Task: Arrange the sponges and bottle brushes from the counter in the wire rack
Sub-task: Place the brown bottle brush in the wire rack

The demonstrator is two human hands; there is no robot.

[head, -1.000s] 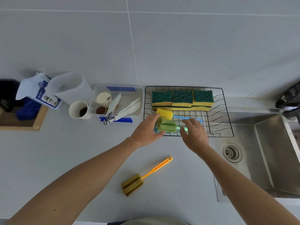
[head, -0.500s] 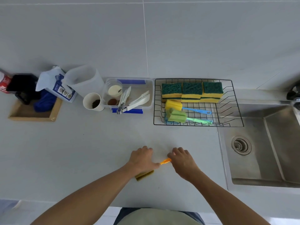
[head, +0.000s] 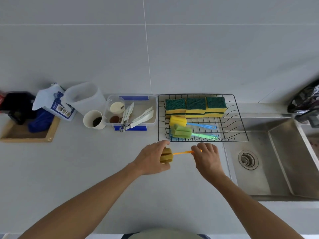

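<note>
Head view. Left hand (head: 152, 160) curled round mustard foam head of orange brush (head: 166, 155), fingers over top, thumb under. Right hand (head: 207, 157) pinching far end of orange handle, fingertips closed on it. Brush held level between both hands, above counter (head: 86, 169), just short of rack's near edge.

Beyond hands: wire rack (head: 241, 133) on counter. Three green-topped yellow sponges (head: 196, 107) side by side along rack's back, touching each other. In front of them yellow brush (head: 178, 121) with blue handle pointing toward right-hand side. Nearer hands, green brush (head: 182, 131) lying over a blue brush (head: 173, 138), mostly hidden, handles also pointing right.

Beyond left hand and further out: clear tub (head: 151, 107) with tongs and small cups, touching rack's side. Paper cup (head: 94, 119) just beside tub. White jug (head: 84, 97) behind cup. Further out, paper bag (head: 53, 102) and wooden tray (head: 51, 131) with dark things in it.

Out past right hand: steel sink (head: 276, 169) with drain (head: 248, 159), rack's corner overhanging sink edge.
</note>
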